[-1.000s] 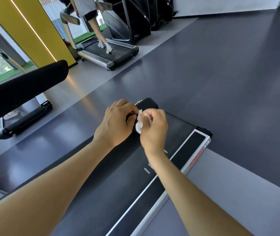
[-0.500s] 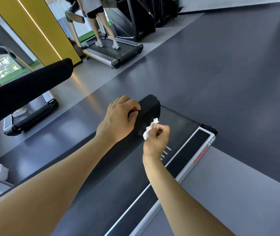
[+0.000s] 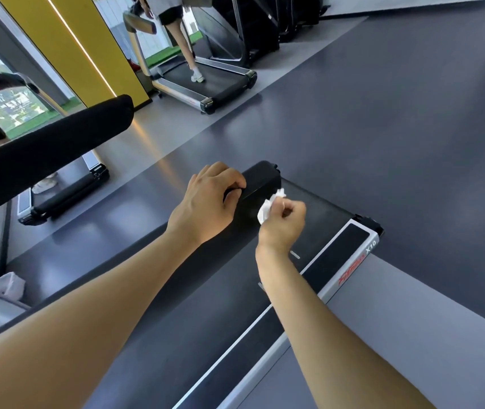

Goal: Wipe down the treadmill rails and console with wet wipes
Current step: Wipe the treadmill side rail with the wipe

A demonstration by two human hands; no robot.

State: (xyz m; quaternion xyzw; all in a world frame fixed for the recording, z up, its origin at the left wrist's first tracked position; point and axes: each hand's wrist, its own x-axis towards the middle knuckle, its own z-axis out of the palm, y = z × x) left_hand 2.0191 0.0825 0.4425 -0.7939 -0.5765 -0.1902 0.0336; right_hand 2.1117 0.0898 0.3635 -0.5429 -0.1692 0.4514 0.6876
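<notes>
My left hand [image 3: 208, 202] is closed around the black treadmill handrail [image 3: 263, 178] just short of its rounded end. My right hand [image 3: 284, 222] pinches a crumpled white wet wipe [image 3: 267, 206] and holds it against the right side of that rail, just behind the end. The two hands are a little apart. Below them lies the treadmill's dark belt [image 3: 320, 214], with a silver side rail [image 3: 350, 273] carrying a red logo. My forearms hide most of the handrail's length.
A second black padded handrail [image 3: 49, 154] juts in from the left. A person walks on another treadmill [image 3: 205, 84] at the back, beside a yellow pillar [image 3: 88, 45]. A further treadmill deck [image 3: 61, 196] and a white bag [image 3: 8, 284] sit on the grey floor at left.
My right hand has pulled away from my left and carried the wipe from the top of the rail end down to its right side. My left hand keeps its grip.
</notes>
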